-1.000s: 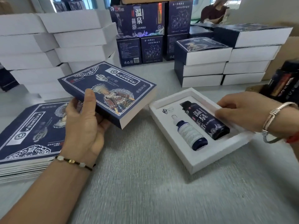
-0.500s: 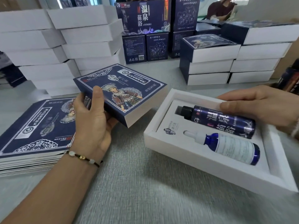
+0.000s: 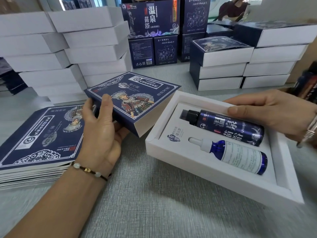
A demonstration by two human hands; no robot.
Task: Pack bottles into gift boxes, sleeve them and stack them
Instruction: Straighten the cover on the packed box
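Left hand grips a blue sleeve mid-frame; right hand lies with straight fingers on the dark bottle in the white box.

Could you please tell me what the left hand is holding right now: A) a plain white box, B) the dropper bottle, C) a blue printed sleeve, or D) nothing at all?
C: the left hand grips a blue printed sleeve, thumb on top, lifted beside the open white box where the dropper bottle lies.
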